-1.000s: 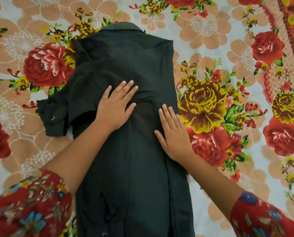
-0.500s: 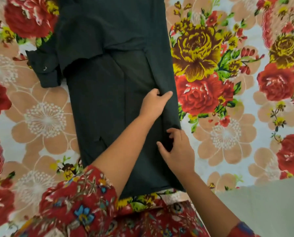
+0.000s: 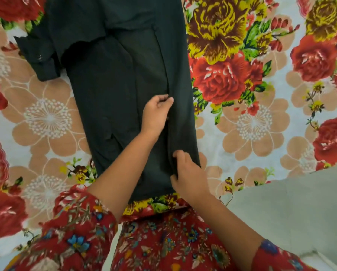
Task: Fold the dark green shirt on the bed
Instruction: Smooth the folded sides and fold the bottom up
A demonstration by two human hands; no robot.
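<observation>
The dark green shirt (image 3: 112, 90) runs off the top edge, so its collar and shoulders are out of view; the left forearm (image 3: 128, 163) covers part of its lower hem; the left hand (image 3: 155, 112) and right hand (image 3: 189, 173) have fingertips curled into the cloth, hiding the pinched fold; the bedsheet (image 3: 261, 122) is cut off on every side.

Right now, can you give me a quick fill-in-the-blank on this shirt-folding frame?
1. The dark green shirt lies on a ____-patterned bedsheet.
2. Both hands pinch the folded edge on the shirt's ____ side.
3. The left hand is ____ from the camera than the right hand.
4. The cuff sticks out to the ____.

Missing: floral; right; farther; left
</observation>
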